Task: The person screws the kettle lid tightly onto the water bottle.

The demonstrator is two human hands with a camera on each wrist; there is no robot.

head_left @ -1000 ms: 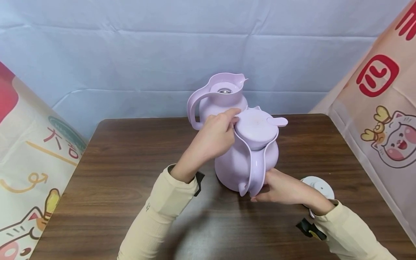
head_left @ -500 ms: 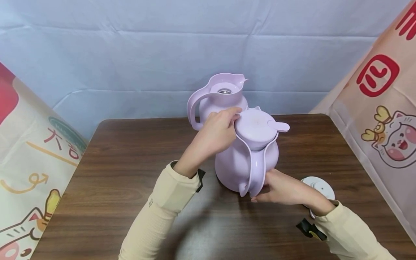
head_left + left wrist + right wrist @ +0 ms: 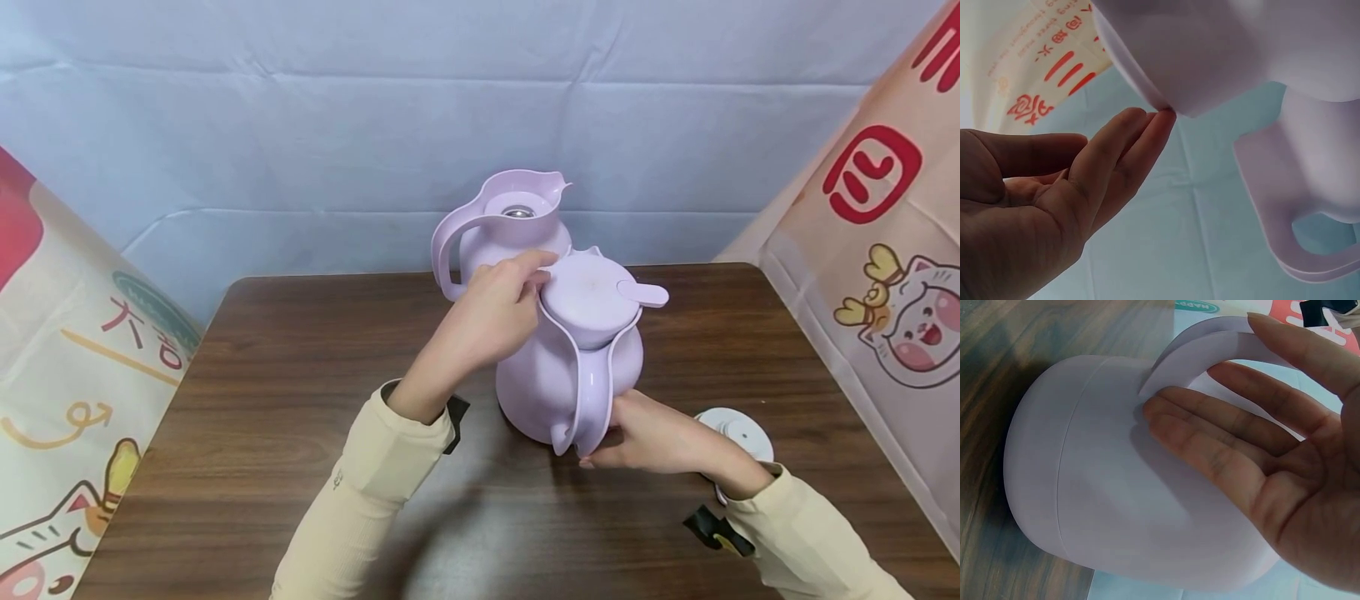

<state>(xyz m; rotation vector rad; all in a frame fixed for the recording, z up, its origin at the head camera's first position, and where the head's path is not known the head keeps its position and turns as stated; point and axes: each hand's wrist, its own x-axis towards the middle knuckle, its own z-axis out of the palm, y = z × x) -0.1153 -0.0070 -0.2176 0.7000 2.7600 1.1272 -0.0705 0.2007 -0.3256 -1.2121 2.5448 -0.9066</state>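
In the head view a lilac thermos jug stands upright on the table, its handle toward me. Its round lid sits in the top, with a lever tab pointing right. The fingers of my left hand are extended, fingertips touching the jug's left rim; the left wrist view shows the thumb apart from it. My right hand is at the handle's lower part. In the right wrist view the handle passes between thumb and index finger, while other fingertips rest against the jug's body.
A second lilac jug without a lid stands behind, its silvery mouth showing. On the right a white round stopper-like part lies on the brown table, partly hidden by the right wrist. A pale cloth hangs behind.
The lid's lever tab has swung slightly toward me. My left hand has shifted a little right and back again at the rim. The right hand and both jugs look the same.
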